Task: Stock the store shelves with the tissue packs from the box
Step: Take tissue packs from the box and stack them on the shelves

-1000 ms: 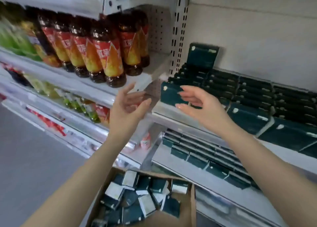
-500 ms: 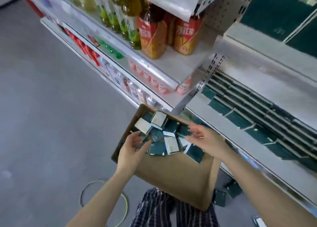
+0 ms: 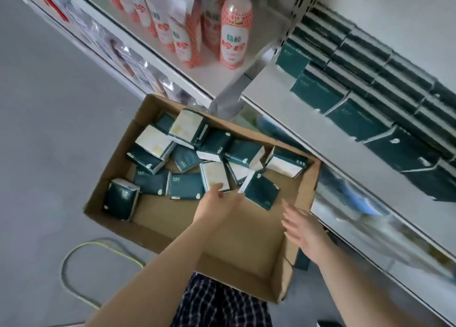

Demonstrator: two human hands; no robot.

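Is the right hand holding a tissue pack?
No, the right hand is open with straight fingers over the cardboard box, holding nothing.

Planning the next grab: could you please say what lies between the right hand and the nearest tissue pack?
Head view: only bare box floor separates right hand from tissue pack.

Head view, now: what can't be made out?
Head view only:
- Left hand: seen from behind, so any grip on the white tissue pack is unclear.
- Lower shelf: contents motion-blurred.
- Shelved packs: row cut off by right edge.
- Box: floor partly hidden by left forearm.
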